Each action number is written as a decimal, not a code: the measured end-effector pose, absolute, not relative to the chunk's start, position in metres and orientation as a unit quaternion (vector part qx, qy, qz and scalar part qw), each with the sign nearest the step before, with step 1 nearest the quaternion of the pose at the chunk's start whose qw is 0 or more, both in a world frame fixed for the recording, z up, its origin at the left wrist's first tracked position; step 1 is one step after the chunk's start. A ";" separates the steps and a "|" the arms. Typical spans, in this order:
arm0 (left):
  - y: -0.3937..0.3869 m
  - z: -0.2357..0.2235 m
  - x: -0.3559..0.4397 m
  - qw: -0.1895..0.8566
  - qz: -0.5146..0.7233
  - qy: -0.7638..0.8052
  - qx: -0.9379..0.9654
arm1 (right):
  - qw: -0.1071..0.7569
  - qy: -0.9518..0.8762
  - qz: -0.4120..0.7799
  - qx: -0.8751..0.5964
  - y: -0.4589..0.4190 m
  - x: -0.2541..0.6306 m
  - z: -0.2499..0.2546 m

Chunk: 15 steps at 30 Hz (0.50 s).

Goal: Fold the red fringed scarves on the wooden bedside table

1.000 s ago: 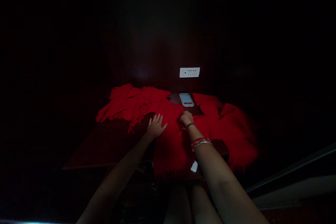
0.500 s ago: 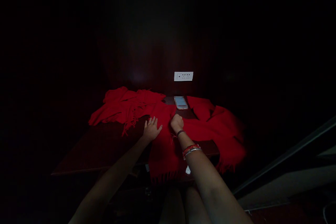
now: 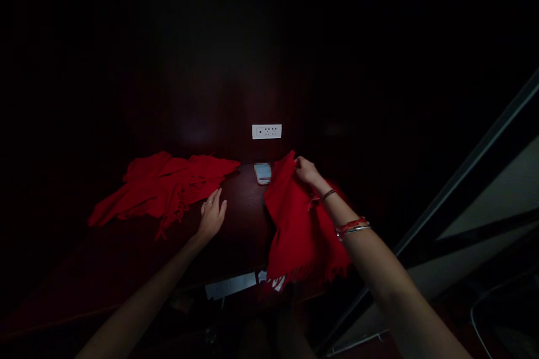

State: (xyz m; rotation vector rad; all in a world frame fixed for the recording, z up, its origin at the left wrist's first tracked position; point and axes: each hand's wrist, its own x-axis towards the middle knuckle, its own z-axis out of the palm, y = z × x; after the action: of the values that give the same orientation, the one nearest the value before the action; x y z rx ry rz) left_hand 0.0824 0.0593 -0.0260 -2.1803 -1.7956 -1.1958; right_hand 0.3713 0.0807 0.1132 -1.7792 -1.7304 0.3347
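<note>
A red fringed scarf hangs from my right hand, whose fingers are closed on its upper edge. Its fringe falls past the front edge of the dark table. My left hand is open over the tabletop, fingers stretched out, holding nothing. Just beyond and to the left of it lies a second red fringed cloth, crumpled, which looks like another scarf. Whether my left palm touches the table I cannot tell.
A phone with a blurred screen lies at the back of the table, close to the held scarf. Above it a white socket plate is set in the dark wall. White papers show below the front edge. A slanted dark frame stands at right.
My right hand has lifted the scarf and drawn it to the right, off the middle of the table. My left hand has come off that scarf. The view has shifted right.
</note>
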 end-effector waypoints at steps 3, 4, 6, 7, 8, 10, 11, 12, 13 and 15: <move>0.070 -0.021 0.113 -0.001 -0.416 -0.540 -0.732 | 0.312 -0.591 0.109 -0.736 0.073 0.434 0.119; 0.075 -0.019 0.129 -0.031 -0.423 -0.529 -0.735 | 0.324 -0.550 0.127 -0.759 0.069 0.449 0.114; 0.082 -0.014 0.167 -0.122 -0.433 -0.517 -0.729 | 0.331 -0.509 0.148 -0.781 0.061 0.466 0.097; 0.085 -0.013 0.187 -0.177 -0.434 -0.514 -0.718 | 0.333 -0.498 0.156 -0.785 0.058 0.470 0.086; 0.087 -0.012 0.207 -0.231 -0.434 -0.516 -0.702 | 0.336 -0.492 0.165 -0.786 0.055 0.472 0.076; 0.089 -0.015 0.242 -0.284 -0.423 -0.515 -0.689 | 0.348 -0.480 0.186 -0.783 0.053 0.473 0.058; 0.089 -0.018 0.257 -0.304 -0.415 -0.515 -0.685 | 0.357 -0.476 0.197 -0.779 0.052 0.474 0.052; 0.089 -0.021 0.269 -0.322 -0.408 -0.514 -0.683 | 0.366 -0.472 0.208 -0.774 0.052 0.474 0.047; 0.088 -0.024 0.279 -0.342 -0.402 -0.513 -0.677 | 0.376 -0.468 0.220 -0.769 0.053 0.476 0.045; 0.086 -0.028 0.292 -0.385 -0.394 -0.511 -0.660 | 0.394 -0.459 0.246 -0.757 0.054 0.478 0.044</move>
State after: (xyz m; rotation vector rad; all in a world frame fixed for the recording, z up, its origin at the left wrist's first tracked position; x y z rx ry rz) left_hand 0.2919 0.0861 -0.0277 -2.8106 -2.1773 -1.6803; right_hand 0.4777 0.0537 0.0442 -1.9212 -1.1654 0.6243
